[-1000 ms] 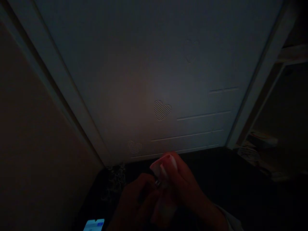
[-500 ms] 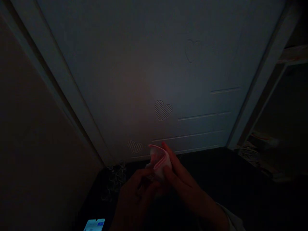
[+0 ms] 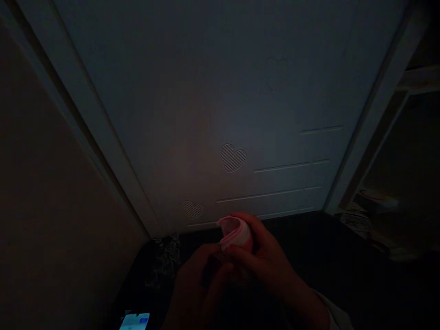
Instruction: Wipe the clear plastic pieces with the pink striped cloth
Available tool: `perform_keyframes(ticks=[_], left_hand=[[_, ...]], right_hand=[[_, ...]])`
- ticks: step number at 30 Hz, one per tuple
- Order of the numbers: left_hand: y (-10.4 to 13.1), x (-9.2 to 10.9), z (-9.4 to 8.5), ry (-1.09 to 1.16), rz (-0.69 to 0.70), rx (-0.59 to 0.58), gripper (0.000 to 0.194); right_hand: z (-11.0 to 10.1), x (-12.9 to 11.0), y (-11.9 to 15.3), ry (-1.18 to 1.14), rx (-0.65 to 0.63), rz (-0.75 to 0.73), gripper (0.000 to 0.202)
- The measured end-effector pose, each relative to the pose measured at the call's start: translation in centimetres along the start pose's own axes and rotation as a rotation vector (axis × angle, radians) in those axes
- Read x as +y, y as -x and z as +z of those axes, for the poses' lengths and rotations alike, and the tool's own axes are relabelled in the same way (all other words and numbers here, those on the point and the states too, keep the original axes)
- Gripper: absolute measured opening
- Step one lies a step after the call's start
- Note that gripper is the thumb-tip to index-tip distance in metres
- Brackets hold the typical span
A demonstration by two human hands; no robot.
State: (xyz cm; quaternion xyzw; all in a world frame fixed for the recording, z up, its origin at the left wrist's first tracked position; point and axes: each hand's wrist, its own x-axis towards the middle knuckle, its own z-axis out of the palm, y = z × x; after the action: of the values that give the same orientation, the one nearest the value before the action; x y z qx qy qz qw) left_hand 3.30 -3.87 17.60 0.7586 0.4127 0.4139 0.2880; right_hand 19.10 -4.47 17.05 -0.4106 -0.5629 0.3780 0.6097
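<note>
A small pink-and-white cloth piece [image 3: 240, 234] with a darker pink edge is curled into an open loop in front of me. My right hand [image 3: 271, 261] wraps round its right side, fingers behind and thumb in front. At its lower left corner, the fingertips of my left hand [image 3: 195, 279] are closed on the edge. Deep shadow covers most of the left hand and the lower part of the cloth.
Behind the dark surface stands a pale panel [image 3: 192, 114] with grooved hearts. Several clear, shiny pieces [image 3: 167, 261] lie at the left. A lit phone [image 3: 135, 321] is at the bottom edge. Papers or books [image 3: 357, 220] sit on a shelf at right.
The cloth has gone from a sharp fold to a rounder curl and shifted slightly right. My right hand's fingers have moved down and round it, the thumb nearer its front edge.
</note>
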Motion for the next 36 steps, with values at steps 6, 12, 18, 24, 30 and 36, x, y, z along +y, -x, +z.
perform_keyframes(ticks=[6,12,18,24,30,36], left_hand=[[-0.3,0.2,-0.2,-0.018,0.025,-0.049,0.013],[0.0,0.6,0.5,0.068,-0.010,-0.042,0.010],[0.2,0.5,0.5,0.069,-0.045,-0.009,0.013],[0.0,-0.6,-0.4,0.073,-0.073,-0.054,0.023],[0.1,-1.5,-1.1,0.254,-0.095,0.027,0.020],[0.3,-2.0,-2.5,0.344,-0.129,-0.071,0.023]], right_hand=[[0.4,0.0,0.3,0.171,0.057,-0.109,0.034],[0.3,0.2,0.1,0.158,0.130,-0.123,0.020],[0.3,0.4,0.0,-0.022,0.137,-0.082,0.028],[-0.4,-0.7,-0.4,-0.252,0.144,0.082,0.034],[-1.1,-0.8,-0.2,-0.448,-0.055,0.171,0.024],[-1.7,0.0,0.1,-0.353,-0.256,0.234,0.026]])
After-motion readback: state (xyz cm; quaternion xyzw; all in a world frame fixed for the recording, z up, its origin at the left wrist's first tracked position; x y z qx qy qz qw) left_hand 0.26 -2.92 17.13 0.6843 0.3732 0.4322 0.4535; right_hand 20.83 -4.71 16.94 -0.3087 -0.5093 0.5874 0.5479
